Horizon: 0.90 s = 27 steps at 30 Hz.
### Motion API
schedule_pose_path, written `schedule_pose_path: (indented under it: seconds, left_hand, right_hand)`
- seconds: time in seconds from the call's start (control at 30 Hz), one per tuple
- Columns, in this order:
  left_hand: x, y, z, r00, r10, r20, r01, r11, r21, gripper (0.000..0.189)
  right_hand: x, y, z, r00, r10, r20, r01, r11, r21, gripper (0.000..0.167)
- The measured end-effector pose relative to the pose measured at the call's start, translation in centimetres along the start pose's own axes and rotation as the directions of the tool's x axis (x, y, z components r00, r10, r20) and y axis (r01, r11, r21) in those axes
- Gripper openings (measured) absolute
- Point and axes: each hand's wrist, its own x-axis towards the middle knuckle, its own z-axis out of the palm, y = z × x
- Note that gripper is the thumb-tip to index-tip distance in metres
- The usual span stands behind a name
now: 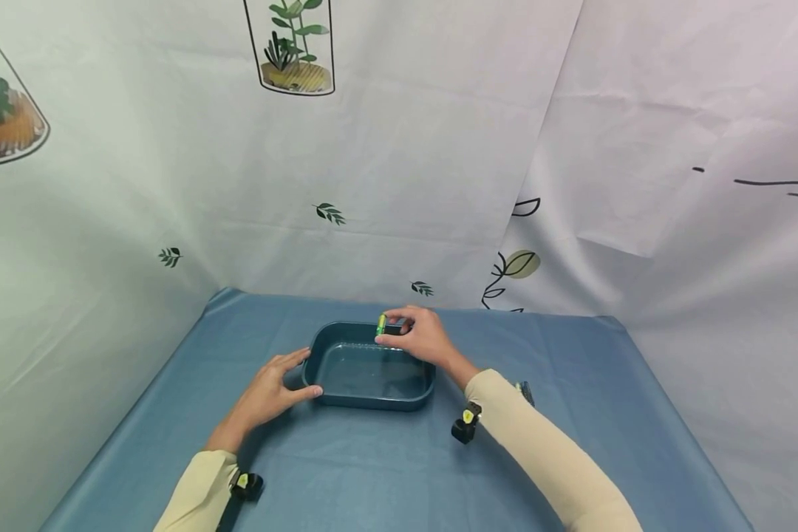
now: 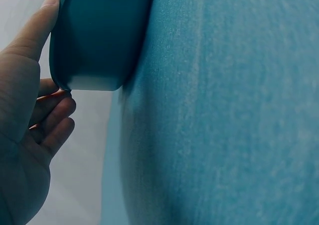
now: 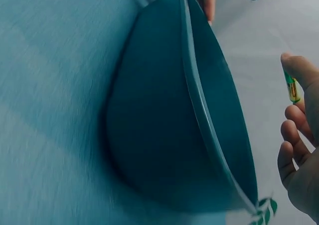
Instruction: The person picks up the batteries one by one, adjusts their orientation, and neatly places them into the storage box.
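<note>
A teal rectangular dish (image 1: pixel 372 402) with rounded corners stands on the blue-covered table in the head view. My left hand (image 1: pixel 269 395) holds its left end, thumb on the near-left corner of the rim and fingers along the left side. Above the dish's far right part, my right hand (image 1: pixel 425 340) pinches a small green-and-yellow battery (image 1: pixel 381 325) between thumb and fingers. The battery is held nearly upright, clear of the dish. In the right wrist view the battery (image 3: pixel 292 89) shows below the thumb tip, beyond the dish's rim.
A blue cloth (image 1: pixel 346 473) covers the table. White fabric (image 1: pixel 406 162) printed with plants hangs behind and at both sides. Black wrist cameras (image 1: pixel 465 425) sit on both wrists. A small dark object (image 1: pixel 524 392) shows beside the right sleeve, partly hidden.
</note>
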Motion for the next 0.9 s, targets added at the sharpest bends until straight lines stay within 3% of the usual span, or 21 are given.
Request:
schedule_pose_path:
  seconds: [0.53, 0.9]
  left_hand:
    - [0.4, -0.1, 0.1, 1.000, 0.001, -0.014, -0.001, 1.000, -0.007, 0.090]
    - [0.2, -0.2, 0.0, 1.000, 0.008, -0.019, -0.008, 1.000, -0.006, 0.091]
  right_hand:
    - [2.5, -2.1, 5.6, 0.996, -0.007, 0.086, 0.004, 0.999, 0.031, 0.047]
    - [3.4, -2.1, 8.7, 0.987, 0.004, 0.161, -0.004, 1.000, -0.001, 0.051]
